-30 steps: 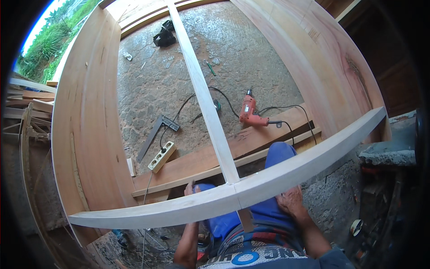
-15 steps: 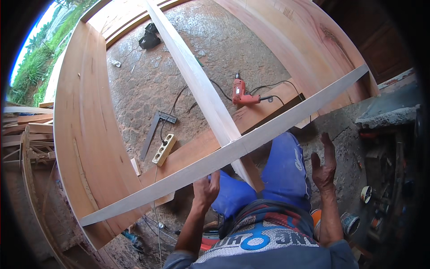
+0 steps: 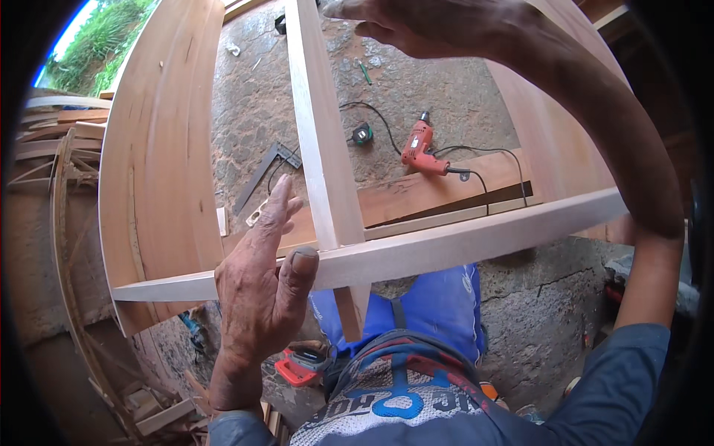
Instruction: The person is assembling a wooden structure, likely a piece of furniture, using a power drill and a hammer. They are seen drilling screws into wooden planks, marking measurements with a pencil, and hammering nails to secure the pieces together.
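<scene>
Before me is a wooden frame of wide side boards [image 3: 152, 171] joined by a pale front rail [image 3: 461, 245]. A long middle beam [image 3: 316, 126] meets the rail, and its end sticks out below it. My left hand [image 3: 256, 290] is upright at the rail, left of that joint, with fingers stretched and thumb apart. Whether it touches the rail I cannot tell. Stretched far forward across the frame, my right hand [image 3: 401, 26] has its fingers extended toward the far part of the middle beam. Both hands hold nothing that I can see.
Inside the frame lie a red corded drill [image 3: 422, 149], a tape measure [image 3: 362, 134], a try square [image 3: 264, 171], a green pencil [image 3: 364, 72] and a power strip [image 3: 256, 215], partly hidden. A red-handled saw [image 3: 301, 364] is near my knees. Scrap wood [image 3: 71, 141] is piled at left.
My left hand has risen from below the rail to beside it. My right hand has swung up and forward over the frame. The view has shifted, bringing the tape measure and pencil into sight.
</scene>
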{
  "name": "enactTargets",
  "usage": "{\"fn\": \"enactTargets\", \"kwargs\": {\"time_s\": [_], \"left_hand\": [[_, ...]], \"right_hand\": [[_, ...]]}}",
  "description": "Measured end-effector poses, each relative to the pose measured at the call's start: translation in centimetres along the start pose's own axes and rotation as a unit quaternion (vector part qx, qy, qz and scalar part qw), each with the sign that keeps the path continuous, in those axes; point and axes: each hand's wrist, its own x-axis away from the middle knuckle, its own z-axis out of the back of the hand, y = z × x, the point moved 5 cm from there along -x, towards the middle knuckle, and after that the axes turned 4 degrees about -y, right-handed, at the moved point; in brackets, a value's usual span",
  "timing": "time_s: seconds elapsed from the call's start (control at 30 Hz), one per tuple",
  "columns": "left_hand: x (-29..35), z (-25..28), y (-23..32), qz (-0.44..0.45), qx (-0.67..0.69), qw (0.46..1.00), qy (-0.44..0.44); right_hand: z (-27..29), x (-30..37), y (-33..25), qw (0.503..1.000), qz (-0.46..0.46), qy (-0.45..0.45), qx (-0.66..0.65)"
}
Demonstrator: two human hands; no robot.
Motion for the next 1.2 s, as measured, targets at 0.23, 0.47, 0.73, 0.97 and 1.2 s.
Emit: {"fn": "enactTargets", "kwargs": {"time_s": [0.23,0.47,0.73,0.97,1.2], "left_hand": [[-0.8,0.3,-0.5,0.190,-0.131,0.967,-0.110],[-1.9,0.4,-0.3,0.190,-0.161,0.965,-0.080],[-2.4,0.7,-0.3,0.192,-0.186,0.960,-0.086],[-2.3,0.9,-0.6,0.227,-0.180,0.952,-0.101],[-2.7,1.1,0.2,0.222,-0.200,0.952,-0.073]], "right_hand": [[-28.8,-12.1,3.8,0.978,-0.001,-0.178,-0.111],[-50.0,-8.4,5.2,0.931,-0.078,-0.266,-0.238],[-58.3,-5.6,3.5,0.851,-0.284,-0.270,-0.348],[-60.1,-8.3,2.1,0.812,-0.329,-0.266,-0.401],[-59.8,-10.0,-2.8,0.811,-0.261,-0.290,-0.436]]}}
